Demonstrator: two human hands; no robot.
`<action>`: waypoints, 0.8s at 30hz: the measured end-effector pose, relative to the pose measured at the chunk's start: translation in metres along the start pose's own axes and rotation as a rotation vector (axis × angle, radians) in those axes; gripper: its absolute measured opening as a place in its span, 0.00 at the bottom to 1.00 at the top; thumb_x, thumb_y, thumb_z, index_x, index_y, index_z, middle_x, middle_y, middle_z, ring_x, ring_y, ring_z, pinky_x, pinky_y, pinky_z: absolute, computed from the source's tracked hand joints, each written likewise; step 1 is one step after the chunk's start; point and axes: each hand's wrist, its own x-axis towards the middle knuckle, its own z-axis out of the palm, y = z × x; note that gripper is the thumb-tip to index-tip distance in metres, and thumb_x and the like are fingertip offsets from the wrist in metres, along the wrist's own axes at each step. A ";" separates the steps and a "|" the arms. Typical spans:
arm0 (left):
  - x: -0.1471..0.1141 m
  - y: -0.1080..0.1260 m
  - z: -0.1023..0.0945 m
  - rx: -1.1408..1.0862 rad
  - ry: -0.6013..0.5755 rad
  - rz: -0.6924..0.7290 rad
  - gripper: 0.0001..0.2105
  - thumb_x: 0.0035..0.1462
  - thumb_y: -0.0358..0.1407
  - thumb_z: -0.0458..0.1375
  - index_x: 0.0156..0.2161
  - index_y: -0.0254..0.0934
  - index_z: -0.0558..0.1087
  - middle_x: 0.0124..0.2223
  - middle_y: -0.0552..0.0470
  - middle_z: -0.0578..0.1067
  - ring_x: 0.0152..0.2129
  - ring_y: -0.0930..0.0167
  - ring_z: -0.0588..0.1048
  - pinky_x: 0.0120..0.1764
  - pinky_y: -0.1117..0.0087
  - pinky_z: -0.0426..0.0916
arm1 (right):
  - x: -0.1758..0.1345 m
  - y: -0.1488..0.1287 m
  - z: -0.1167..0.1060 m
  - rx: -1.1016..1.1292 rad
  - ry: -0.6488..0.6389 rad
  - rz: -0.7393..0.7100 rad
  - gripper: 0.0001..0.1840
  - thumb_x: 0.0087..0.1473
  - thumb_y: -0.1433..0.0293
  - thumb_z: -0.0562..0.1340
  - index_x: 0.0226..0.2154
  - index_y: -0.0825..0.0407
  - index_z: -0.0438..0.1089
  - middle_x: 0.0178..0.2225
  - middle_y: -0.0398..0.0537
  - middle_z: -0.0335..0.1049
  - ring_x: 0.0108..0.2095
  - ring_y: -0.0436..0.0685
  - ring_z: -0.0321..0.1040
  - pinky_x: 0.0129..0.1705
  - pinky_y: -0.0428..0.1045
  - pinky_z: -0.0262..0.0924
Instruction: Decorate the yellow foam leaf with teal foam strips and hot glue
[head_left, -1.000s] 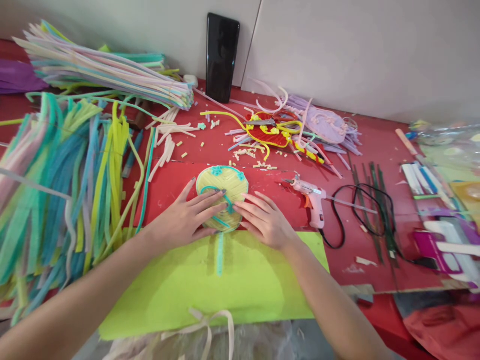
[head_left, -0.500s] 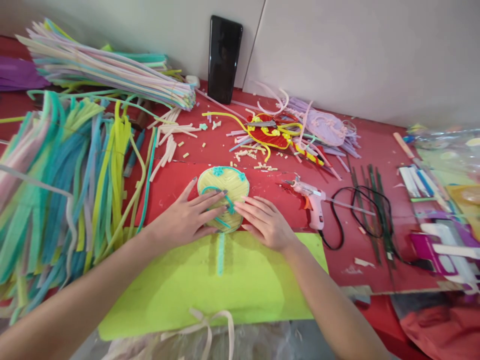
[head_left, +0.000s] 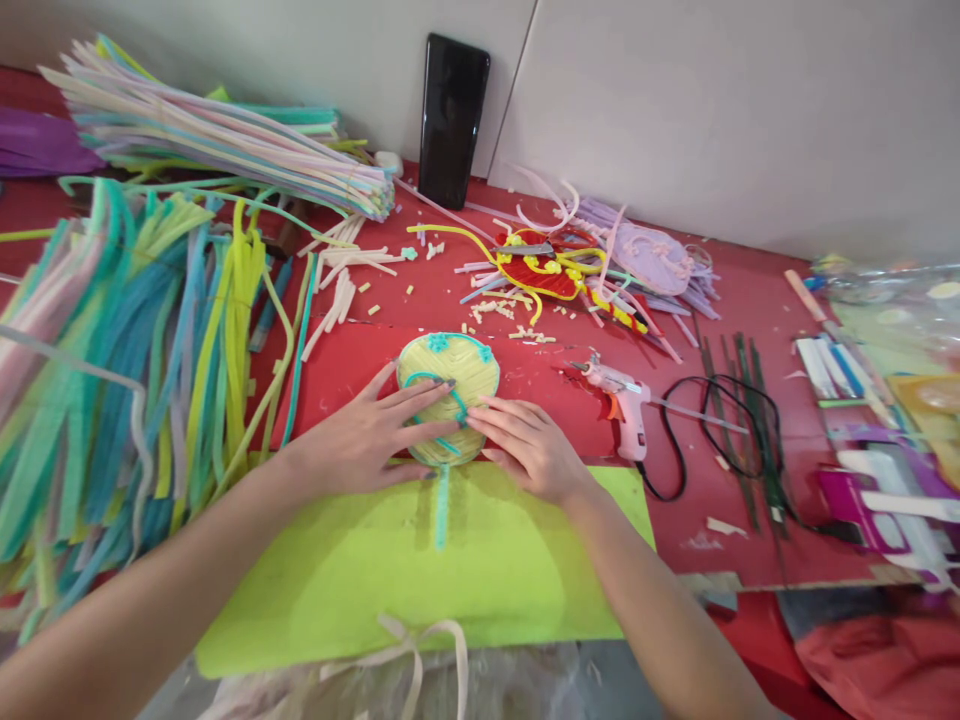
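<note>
A round pale-yellow fan made of pipe cleaners lies flat, with a turquoise rim, small turquoise flowers at its top and a turquoise handle pointing towards me. Over its left side my left hand rests with the fingers spread, touching a curved turquoise pipe cleaner on the fan's face. At the right edge, my right hand lies with its fingers stretched out, the tips touching the fan beside that turquoise piece. Parts of the curved piece are hidden beneath my fingers.
A lime-green sheet lies under the handle. Pipe-cleaner bundles fill the left. A pink glue gun with a black cord is at right. Behind are scissors on a red-and-yellow piece, yellow offcuts and an upright phone.
My hands stay on the fan almost unmoved. The left fingers have shifted very slightly, and the whole view has drifted a little.
</note>
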 end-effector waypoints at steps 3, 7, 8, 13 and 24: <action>0.000 -0.001 0.000 0.007 -0.001 -0.004 0.25 0.59 0.43 0.54 0.61 0.47 0.59 0.67 0.44 0.53 0.62 0.60 0.55 0.62 0.48 0.40 | 0.000 0.000 0.000 0.001 -0.003 0.002 0.22 0.62 0.69 0.53 0.58 0.52 0.59 0.56 0.49 0.66 0.61 0.55 0.55 0.59 0.54 0.54; 0.001 0.000 0.001 0.007 0.014 -0.003 0.24 0.60 0.42 0.54 0.61 0.47 0.60 0.66 0.44 0.53 0.62 0.61 0.55 0.62 0.48 0.40 | 0.000 0.001 0.000 -0.002 -0.021 0.013 0.22 0.63 0.69 0.52 0.59 0.50 0.59 0.56 0.48 0.66 0.61 0.54 0.55 0.59 0.55 0.55; 0.001 0.001 0.001 0.004 0.019 -0.002 0.23 0.60 0.42 0.54 0.60 0.47 0.60 0.66 0.44 0.54 0.62 0.61 0.55 0.62 0.48 0.40 | 0.000 0.001 0.000 -0.003 -0.024 0.014 0.22 0.63 0.69 0.52 0.59 0.50 0.59 0.56 0.48 0.66 0.60 0.55 0.55 0.59 0.55 0.55; 0.001 0.000 0.000 0.001 0.038 0.006 0.23 0.59 0.41 0.55 0.60 0.46 0.62 0.66 0.43 0.55 0.62 0.60 0.56 0.62 0.48 0.38 | 0.001 -0.001 -0.001 0.011 -0.018 0.021 0.21 0.63 0.69 0.52 0.57 0.51 0.61 0.56 0.48 0.66 0.60 0.55 0.56 0.59 0.54 0.55; 0.000 0.003 -0.007 -0.255 0.098 -0.045 0.19 0.63 0.40 0.49 0.59 0.43 0.62 0.65 0.44 0.57 0.62 0.64 0.56 0.63 0.49 0.37 | -0.003 -0.004 -0.006 0.234 0.394 0.342 0.15 0.62 0.67 0.52 0.45 0.46 0.72 0.46 0.48 0.72 0.48 0.56 0.68 0.52 0.55 0.63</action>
